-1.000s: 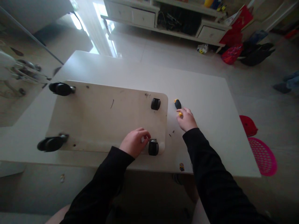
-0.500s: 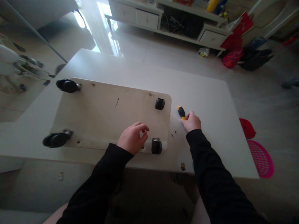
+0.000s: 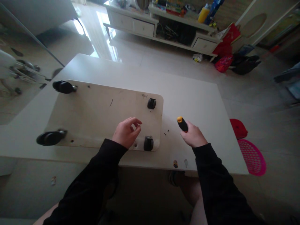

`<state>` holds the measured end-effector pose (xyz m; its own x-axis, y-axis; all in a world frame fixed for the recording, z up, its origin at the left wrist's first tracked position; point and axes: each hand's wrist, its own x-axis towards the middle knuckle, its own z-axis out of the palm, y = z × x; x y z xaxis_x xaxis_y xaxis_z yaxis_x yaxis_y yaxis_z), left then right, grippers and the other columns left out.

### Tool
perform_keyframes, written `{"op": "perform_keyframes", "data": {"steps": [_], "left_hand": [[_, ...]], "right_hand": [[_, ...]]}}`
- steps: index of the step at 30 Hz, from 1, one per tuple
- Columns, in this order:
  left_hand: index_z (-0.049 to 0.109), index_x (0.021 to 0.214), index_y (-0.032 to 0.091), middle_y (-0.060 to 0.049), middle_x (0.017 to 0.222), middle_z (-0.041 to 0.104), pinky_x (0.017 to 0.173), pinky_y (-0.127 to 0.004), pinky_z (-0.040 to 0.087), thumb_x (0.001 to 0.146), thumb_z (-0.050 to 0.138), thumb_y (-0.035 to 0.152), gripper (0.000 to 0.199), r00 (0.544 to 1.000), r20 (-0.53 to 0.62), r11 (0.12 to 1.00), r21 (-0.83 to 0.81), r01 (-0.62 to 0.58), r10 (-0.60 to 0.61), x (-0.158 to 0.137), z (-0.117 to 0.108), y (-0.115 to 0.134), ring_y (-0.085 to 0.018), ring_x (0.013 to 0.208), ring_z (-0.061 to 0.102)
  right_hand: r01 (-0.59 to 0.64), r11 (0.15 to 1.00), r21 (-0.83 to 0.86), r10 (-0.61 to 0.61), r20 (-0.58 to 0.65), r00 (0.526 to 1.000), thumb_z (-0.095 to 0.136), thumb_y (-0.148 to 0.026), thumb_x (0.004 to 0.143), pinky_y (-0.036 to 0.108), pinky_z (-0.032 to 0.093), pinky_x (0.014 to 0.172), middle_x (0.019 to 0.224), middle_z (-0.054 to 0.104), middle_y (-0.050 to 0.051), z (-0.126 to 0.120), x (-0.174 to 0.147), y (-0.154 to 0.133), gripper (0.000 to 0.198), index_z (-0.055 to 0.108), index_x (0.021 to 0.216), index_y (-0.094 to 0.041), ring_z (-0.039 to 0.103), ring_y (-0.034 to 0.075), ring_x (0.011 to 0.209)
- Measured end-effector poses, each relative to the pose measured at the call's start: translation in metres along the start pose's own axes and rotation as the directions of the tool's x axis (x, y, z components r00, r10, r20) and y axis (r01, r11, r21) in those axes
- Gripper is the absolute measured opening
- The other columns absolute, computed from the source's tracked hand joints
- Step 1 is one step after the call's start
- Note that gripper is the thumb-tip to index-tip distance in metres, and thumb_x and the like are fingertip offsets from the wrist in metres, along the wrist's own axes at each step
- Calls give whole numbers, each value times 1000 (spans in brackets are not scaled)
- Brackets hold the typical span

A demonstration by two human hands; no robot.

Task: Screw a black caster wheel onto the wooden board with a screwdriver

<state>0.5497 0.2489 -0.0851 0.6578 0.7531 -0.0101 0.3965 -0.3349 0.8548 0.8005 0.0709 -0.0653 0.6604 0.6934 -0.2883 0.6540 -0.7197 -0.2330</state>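
Observation:
In my right hand (image 3: 194, 135) is a screwdriver (image 3: 182, 123) with a black and yellow handle. The handle's butt points up and left; its shaft is hidden by the hand. My left hand (image 3: 127, 132) hovers over or rests lightly on a pale board (image 3: 98, 109), its fingers loosely curled, thumb and forefinger slightly apart, nothing visible between them. Black casters stand at the board's corners, among them the near right caster (image 3: 148, 143) beside my left hand and the far right caster (image 3: 151, 103). Two small dark screws (image 3: 166, 132) lie on the table between board and right hand.
The white table (image 3: 192, 93) carries the board and has small stickers (image 3: 175, 164) near its front edge. A pink perforated chair seat (image 3: 252, 157) and a red one (image 3: 238, 128) stand beyond the right edge. A white TV cabinet (image 3: 142, 28) is across the floor.
My right hand has lifted the screwdriver from the table and tilted its handle, moving slightly toward me. My left hand keeps much the same pose near the caster. The whole view has shifted a little.

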Motion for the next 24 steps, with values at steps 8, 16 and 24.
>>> {"op": "perform_keyframes", "data": {"steps": [8, 16, 24], "left_hand": [[70, 94, 16, -4, 91, 67, 51, -22, 41, 86, 61, 17, 11, 999, -5, 999, 12, -45, 45, -6, 10, 9, -7, 53, 53], [71, 93, 17, -3, 90, 66, 49, -22, 44, 85, 61, 15, 13, 999, -22, 998, -50, -36, 34, 2, -1, -4, -7, 51, 53], [72, 91, 16, -2, 87, 67, 48, -22, 45, 84, 63, 16, 12, 997, -65, 995, -84, -50, 45, 4, -8, -15, -7, 49, 52]], "right_hand": [[110, 992, 62, -112, 20, 994, 69, -17, 84, 29, 44, 72, 96, 78, 10, 33, 16, -25, 12, 72, 96, -18, 71, 23, 89], [114, 993, 36, -114, -4, 993, 67, -9, 85, 30, 45, 77, 101, 79, 11, 52, 26, -26, 16, 73, 96, -19, 73, 25, 97], [123, 983, 138, -125, 7, 992, 66, -1, 76, 31, 45, 77, 92, 79, 10, 59, 28, -24, 25, 75, 90, -20, 73, 26, 93]]}}
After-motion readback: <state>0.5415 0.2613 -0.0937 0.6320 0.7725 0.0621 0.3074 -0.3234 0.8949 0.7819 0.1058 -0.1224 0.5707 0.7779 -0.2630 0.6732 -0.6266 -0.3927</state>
